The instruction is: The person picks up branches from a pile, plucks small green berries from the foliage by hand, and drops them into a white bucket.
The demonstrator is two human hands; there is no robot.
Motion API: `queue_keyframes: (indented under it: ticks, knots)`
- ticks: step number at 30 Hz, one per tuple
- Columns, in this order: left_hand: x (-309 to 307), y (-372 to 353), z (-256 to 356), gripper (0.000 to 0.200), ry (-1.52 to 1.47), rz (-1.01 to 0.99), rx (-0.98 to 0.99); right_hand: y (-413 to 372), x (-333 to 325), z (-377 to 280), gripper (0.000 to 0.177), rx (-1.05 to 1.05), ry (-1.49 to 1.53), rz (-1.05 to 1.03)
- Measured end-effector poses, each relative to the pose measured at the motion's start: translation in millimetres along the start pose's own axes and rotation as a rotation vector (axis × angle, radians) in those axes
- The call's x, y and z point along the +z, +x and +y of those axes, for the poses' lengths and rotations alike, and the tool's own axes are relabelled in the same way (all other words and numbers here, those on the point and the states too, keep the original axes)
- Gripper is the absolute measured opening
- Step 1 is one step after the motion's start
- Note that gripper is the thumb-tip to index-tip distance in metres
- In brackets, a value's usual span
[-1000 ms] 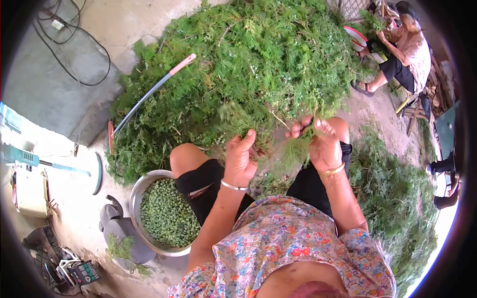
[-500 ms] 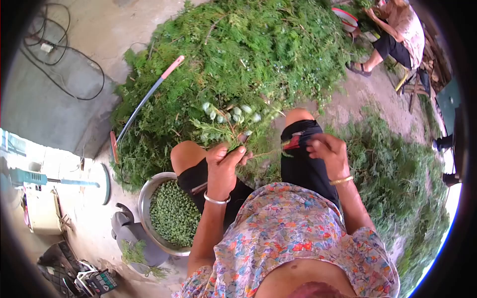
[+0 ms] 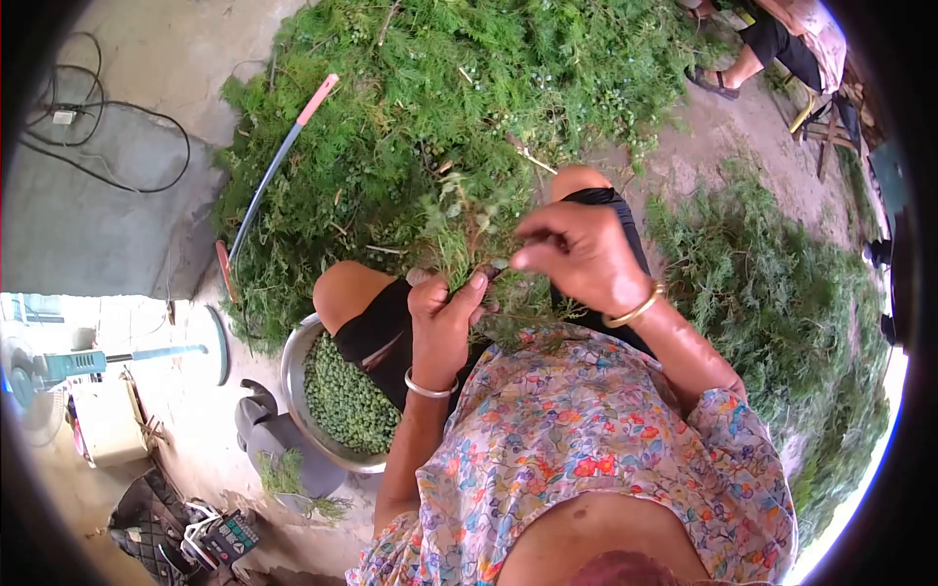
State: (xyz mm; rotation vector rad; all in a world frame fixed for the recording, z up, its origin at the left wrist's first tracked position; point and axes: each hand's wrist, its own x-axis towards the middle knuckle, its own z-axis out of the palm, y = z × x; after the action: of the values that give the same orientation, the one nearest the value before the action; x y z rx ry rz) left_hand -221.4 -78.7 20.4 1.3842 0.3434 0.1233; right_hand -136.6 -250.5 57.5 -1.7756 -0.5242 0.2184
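My left hand (image 3: 445,322) is closed around a green conifer sprig (image 3: 454,249), above my lap. Pale green seed cones at the sprig's far end are blurred. Just to the right of the sprig is my right hand (image 3: 591,256), smeared a little by motion. Its fingers are curled, with a gap between thumb and forefinger and nothing visible in it. Beside my left knee stands a metal basin (image 3: 293,386) holding many small green seed cones (image 3: 347,396).
A big heap of cut conifer branches (image 3: 410,117) lies ahead, another (image 3: 772,283) to the right. A long-handled tool (image 3: 274,171) with pink grips rests on the heap. A fan (image 3: 83,366), a grey stool-like object (image 3: 283,459) and a cable (image 3: 107,103) are left. Another person (image 3: 782,49) sits far right.
My right hand has moved left, from over my right knee to beside the sprig. The left hand keeps its hold on the sprig. The camera view has shifted slightly.
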Motion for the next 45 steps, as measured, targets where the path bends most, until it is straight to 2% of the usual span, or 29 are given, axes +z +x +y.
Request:
queue_keyframes:
  ticks: [3,7,11,13,14,16,17,20,21,22,23,25,28,30,32,33,35,41,43,45]
  knots:
    - [6.4,-2.0,0.6,0.012,0.069,-0.040,0.047,1.1,14.9,10.1,0.015,-0.289,-0.347,0.025]
    - [16.5,-5.0,-3.5,0.020,0.124,0.039,0.091,-8.7,28.9,28.0,0.008,-0.255,-0.244,0.068]
    - [13.2,-8.2,-8.3,0.014,0.308,0.078,0.091,-14.6,30.2,35.6,0.010,-0.173,-0.066,0.165]
    - [13.8,-9.3,-9.0,0.017,0.308,0.044,0.136,-19.0,22.9,38.3,0.015,0.310,0.276,0.090]
    - [14.4,-9.5,-7.8,0.017,0.308,0.040,0.134,-19.3,18.5,45.2,0.015,0.314,0.275,0.093]
    - [15.5,-9.4,-4.3,0.018,0.393,0.045,0.249,-13.2,6.2,65.2,0.015,0.482,1.238,0.216]
    - [14.6,-9.0,-4.9,0.018,0.393,0.044,0.249,-10.9,0.3,69.1,0.016,0.411,1.151,0.234]
    - [10.6,-9.3,-10.4,0.017,0.392,0.018,0.229,-5.2,-14.4,38.1,0.016,0.472,1.017,0.147]
    - [10.2,-8.3,-12.6,0.014,0.457,0.003,0.278,-3.3,-17.6,40.5,0.019,0.446,1.045,0.045]
    - [10.3,-7.5,-13.7,0.011,0.520,-0.011,0.329,-1.7,-18.6,42.0,0.019,0.445,1.044,0.051]
    - [10.7,-7.1,-13.2,0.011,0.519,-0.015,0.330,0.5,-17.8,42.9,0.023,0.475,1.058,-0.033]
    - [10.9,-7.0,-10.3,0.009,0.622,-0.084,0.493,4.1,-13.2,46.0,0.038,0.545,1.048,-0.173]
    - [17.0,-7.2,-2.4,0.011,0.612,-0.124,0.513,6.9,-13.5,38.2,0.044,0.658,1.050,-0.289]
    - [17.5,-8.0,-1.9,0.013,0.599,-0.114,0.495,7.2,-16.1,31.2,0.044,0.643,0.955,-0.276]
    - [16.5,-8.5,-2.0,0.015,0.583,-0.103,0.478,7.7,-21.3,31.1,0.038,0.543,0.722,-0.417]
    - [15.6,-8.1,-1.8,0.014,0.626,-0.101,0.518,6.6,-19.9,28.6,0.031,0.567,0.772,-0.405]
    - [15.5,-7.0,-2.9,0.014,0.665,-0.103,0.558,5.3,-16.9,25.2,0.030,0.543,0.713,-0.408]
    - [10.9,-7.1,-4.3,0.007,0.662,-0.134,0.450,6.7,-7.9,26.4,0.021,0.527,0.612,-0.368]
    - [11.9,-8.9,-2.2,0.009,0.662,-0.103,0.403,4.2,-4.6,23.1,0.014,0.529,0.655,-0.280]
    - [9.7,-9.8,-5.2,0.009,0.720,-0.082,0.458,1.6,-3.0,33.5,0.012,0.525,0.696,-0.223]
